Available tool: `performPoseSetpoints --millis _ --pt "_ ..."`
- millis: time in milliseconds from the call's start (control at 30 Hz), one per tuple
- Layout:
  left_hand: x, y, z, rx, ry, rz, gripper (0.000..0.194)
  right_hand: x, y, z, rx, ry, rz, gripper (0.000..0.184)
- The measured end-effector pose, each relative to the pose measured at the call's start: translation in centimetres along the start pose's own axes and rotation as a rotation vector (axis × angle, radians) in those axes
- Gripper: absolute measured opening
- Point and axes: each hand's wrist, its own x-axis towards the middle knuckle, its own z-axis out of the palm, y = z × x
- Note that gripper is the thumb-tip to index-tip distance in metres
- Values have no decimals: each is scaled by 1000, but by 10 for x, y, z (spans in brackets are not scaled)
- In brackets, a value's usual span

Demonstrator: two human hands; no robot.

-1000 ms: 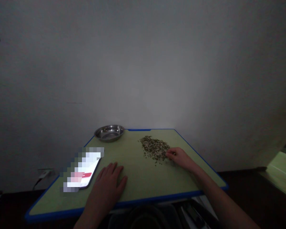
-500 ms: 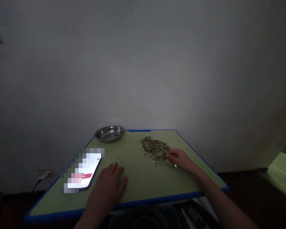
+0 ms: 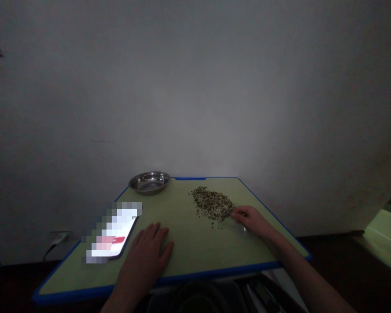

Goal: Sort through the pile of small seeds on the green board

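Note:
A loose patch of small brown grains, like dried peppercorns or seeds (image 3: 211, 202), is spread over the right half of the pale green table (image 3: 185, 243). At the patch's near right edge, my right hand (image 3: 249, 219) pinches what looks like a clear plastic bag (image 3: 236, 227). The bag lies low against the table and catches a small glint; a few dark grains show by its edge. My left hand (image 3: 149, 250) rests flat on the tabletop, fingers stretched out, beside a lit phone (image 3: 124, 232), and holds nothing.
A shallow stainless steel bowl (image 3: 149, 183) stands at the table's far left corner. The table has a raised blue rim (image 3: 211, 274) and its far side meets a grey wall (image 3: 195, 108). A plug with a cable (image 3: 57, 240) is low on the wall at left.
My right hand has shifted slightly right and towards me, drawing the clear plastic with it, so more of it shows. My left hand, the bowl and the phone stay put.

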Motion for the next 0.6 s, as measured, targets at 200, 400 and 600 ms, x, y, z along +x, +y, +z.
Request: performPoseSetpoints --millis 200,400,600 --pt "0 1 -2 19 -42 -6 48 -5 0 -5 -9 14 8 33" --pt "1 0 0 16 -22 -2 48 -9 2 -4 -9 -4 17 32" --pt "0 -1 -1 7 -19 -1 48 -5 -1 2 -60 4 48 30"
